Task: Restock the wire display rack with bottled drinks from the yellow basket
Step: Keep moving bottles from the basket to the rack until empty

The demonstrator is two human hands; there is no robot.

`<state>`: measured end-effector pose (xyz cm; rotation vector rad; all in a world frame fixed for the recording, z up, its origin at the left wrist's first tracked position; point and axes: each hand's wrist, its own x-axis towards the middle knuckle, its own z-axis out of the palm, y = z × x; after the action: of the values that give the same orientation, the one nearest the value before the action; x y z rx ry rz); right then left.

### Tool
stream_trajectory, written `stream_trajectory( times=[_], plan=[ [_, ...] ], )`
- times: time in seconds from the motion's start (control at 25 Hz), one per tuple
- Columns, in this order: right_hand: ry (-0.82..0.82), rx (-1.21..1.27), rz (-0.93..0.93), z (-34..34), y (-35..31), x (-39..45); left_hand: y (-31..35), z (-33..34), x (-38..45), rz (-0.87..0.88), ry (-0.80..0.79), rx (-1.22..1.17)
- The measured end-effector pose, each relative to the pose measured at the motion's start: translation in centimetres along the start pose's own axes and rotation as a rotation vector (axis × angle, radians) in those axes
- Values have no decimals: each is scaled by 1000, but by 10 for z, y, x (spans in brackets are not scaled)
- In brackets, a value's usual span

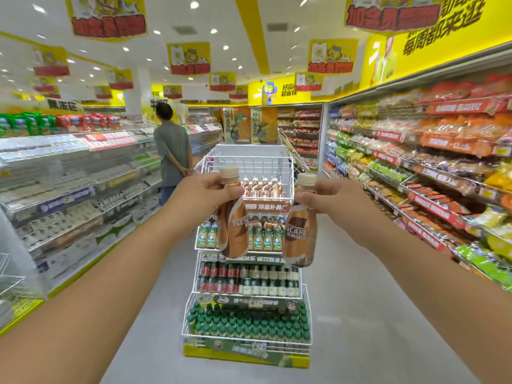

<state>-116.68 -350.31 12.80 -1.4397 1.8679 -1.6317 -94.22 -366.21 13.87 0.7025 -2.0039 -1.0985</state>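
A white wire display rack (288, 167) stands in the aisle ahead, tiered, with bottled drinks on each level. Its top tier holds a short row of brown coffee bottles (261, 187) at the front. My left hand (205, 194) grips the neck of a brown coffee bottle (234, 231) with a beige cap. My right hand (329, 202) grips the neck of a second brown coffee bottle (299, 239). Both bottles hang upright in front of the rack's upper tiers. The yellow basket is out of view.
Stocked shelves line the aisle: pale cartons on the left (69, 189), snack bags on the right (432, 167). A person in a grey shirt (173, 151) stands behind the rack on the left, back turned. Grey floor (360, 314) runs on both sides of the rack.
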Motion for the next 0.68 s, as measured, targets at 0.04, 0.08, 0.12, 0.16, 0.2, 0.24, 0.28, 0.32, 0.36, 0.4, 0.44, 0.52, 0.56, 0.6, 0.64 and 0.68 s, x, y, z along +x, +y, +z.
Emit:
stream_trajectory(
  times=[0.04,0.08,0.12,0.16,0.2,0.24,0.28,0.32,0.36,0.4,0.44,0.52,0.56,0.6,0.64,0.68],
  plan=[
    [-18,-4,0,7,8,18,-11,-3,14,-6,11,12],
    [-23,-2,1,13,17,36,-22,-4,28,-9,20,23],
    [-25,4,-2,19,26,54,-31,-5,43,-11,27,31],
    [-27,18,-5,25,36,75,-41,-5,59,-11,33,38],
    [-37,29,-9,29,46,95,-51,-3,77,-14,39,48],
    [-51,40,-14,34,56,118,-60,-1,98,-18,44,56],
    [-64,45,-20,37,65,141,-69,1,119,-21,48,62],
    [-73,45,-29,39,72,164,-76,3,142,-22,54,66],
    [-87,43,-40,42,79,189,-83,4,165,-22,63,71],
    [-100,43,-50,44,85,212,-88,5,188,-24,76,76],
    [-114,41,-62,46,91,239,-94,5,213,-24,87,71],
    [-124,44,-68,53,102,286,-106,3,257,-26,114,49],
    [-125,51,-65,58,107,310,-112,2,278,-30,126,40],
    [-127,57,-62,63,113,332,-119,0,298,-38,135,33],
    [-130,62,-57,71,120,355,-127,-2,319,-43,139,23],
    [-132,61,-54,79,127,375,-136,-5,339,-47,139,12]
  ],
)
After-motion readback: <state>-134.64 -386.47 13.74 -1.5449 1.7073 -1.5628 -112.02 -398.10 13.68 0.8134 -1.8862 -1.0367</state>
